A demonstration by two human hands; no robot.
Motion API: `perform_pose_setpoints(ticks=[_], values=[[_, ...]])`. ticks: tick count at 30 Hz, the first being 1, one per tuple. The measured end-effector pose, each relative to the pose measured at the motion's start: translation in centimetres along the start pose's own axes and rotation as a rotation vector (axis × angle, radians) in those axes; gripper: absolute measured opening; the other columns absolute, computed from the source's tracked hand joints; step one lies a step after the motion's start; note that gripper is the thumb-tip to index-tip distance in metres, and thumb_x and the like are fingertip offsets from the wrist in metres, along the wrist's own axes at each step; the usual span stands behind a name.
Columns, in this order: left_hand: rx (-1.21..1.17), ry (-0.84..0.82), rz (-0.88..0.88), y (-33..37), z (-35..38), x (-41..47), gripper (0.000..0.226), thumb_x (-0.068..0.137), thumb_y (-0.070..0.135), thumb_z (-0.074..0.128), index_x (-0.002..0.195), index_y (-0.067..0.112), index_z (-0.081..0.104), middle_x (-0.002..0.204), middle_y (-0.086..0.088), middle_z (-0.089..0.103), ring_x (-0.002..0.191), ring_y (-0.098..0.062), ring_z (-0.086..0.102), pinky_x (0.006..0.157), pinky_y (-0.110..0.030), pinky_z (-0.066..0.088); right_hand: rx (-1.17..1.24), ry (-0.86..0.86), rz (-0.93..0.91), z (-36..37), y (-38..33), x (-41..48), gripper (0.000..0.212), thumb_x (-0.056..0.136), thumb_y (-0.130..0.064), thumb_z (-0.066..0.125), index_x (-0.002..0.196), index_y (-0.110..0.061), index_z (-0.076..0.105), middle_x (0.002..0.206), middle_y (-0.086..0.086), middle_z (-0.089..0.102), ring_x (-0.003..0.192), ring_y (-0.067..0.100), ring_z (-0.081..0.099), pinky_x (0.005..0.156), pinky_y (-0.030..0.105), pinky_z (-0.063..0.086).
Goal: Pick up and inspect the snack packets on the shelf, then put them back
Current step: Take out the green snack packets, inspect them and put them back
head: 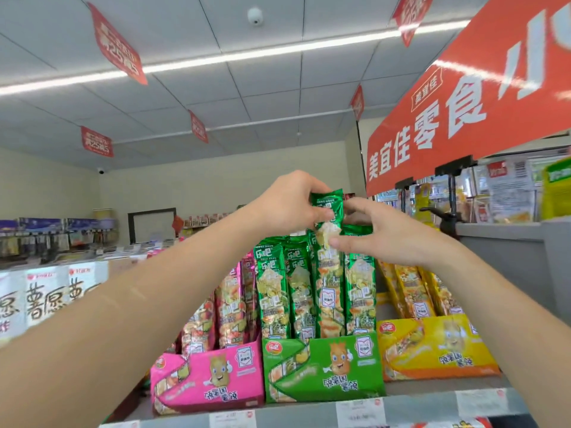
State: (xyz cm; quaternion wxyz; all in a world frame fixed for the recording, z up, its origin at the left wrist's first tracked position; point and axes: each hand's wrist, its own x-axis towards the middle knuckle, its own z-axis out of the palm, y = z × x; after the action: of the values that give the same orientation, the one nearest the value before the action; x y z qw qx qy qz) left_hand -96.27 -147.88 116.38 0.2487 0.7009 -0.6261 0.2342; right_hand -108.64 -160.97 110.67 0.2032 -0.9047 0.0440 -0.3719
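Overhead right, large red hanging banner [463,103] with white characters, well clear of the work. Below, grey metal shelf [420,407] with white price labels on its front lip, carrying three open cardboard display boxes side by side: pink display box [210,378], green display box [321,366], yellow display box [438,350]. Far left, well apart, white snack bags [40,301] with dark characters. Upright in the green display box, a tight row of tall green foil snack packets [272,288]; pink foil packets [228,304] to their left, yellow foil packets [411,291] leaning to their right. Both bare arms reaching up to the green row. At the left hand [290,199], grip pinching the top end of one raised green foil packet [327,205], standing above its neighbours. At the right hand [383,233], thumb pressed on that packet's front lower down, fingers curled beside and behind: grip pinching it too. Lower end lost among the standing row; cannot tell whether free of the box. Judged step: lifting out for inspection, face not yet turned toward the eyes. Next move likely to call for a straight upward draw, then a tilt back to read the print. In the way: neighbouring packets close on both sides, apt to ride up or topple; a snug slot to find again on return.
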Motion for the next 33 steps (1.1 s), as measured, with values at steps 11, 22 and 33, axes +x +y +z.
perform_pose_setpoints(ticks=[11,22,33], values=[[0.393,-0.134,0.064,-1.1,1.7,-0.3,0.039,0.077,0.047,0.075,0.098,0.017,0.059,0.093,0.001,0.066,0.084,-0.022,0.061,0.077,-0.04,0.053,-0.144,0.065,-0.001,1.3,-0.2,1.1,0.049,0.073,-0.038,0.082,0.112,-0.03,0.054,0.121,-0.008,0.062,0.117,0.012,0.054,0.1,0.038,0.044],[0.201,-0.347,0.03,-1.1,1.2,0.1,0.026,0.084,0.033,0.072,0.1,0.012,0.074,0.087,0.003,0.071,0.08,-0.016,0.065,0.077,-0.028,0.052,-0.357,-0.084,-0.016,0.4,-0.7,1.5,0.026,0.077,-0.051,0.075,0.089,-0.033,0.061,0.103,-0.008,0.055,0.103,0.014,0.049,0.079,0.03,0.038],[0.568,-0.446,-0.104,-1.9,1.8,1.1,0.037,0.08,0.03,0.069,0.109,0.009,0.061,0.089,-0.004,0.063,0.082,-0.024,0.061,0.073,-0.036,0.054,-0.657,-0.157,-0.098,1.8,-1.4,2.1,0.042,0.081,-0.057,0.065,0.078,-0.028,0.034,0.077,-0.011,0.048,0.067,0.007,0.044,0.055,0.032,0.035]])
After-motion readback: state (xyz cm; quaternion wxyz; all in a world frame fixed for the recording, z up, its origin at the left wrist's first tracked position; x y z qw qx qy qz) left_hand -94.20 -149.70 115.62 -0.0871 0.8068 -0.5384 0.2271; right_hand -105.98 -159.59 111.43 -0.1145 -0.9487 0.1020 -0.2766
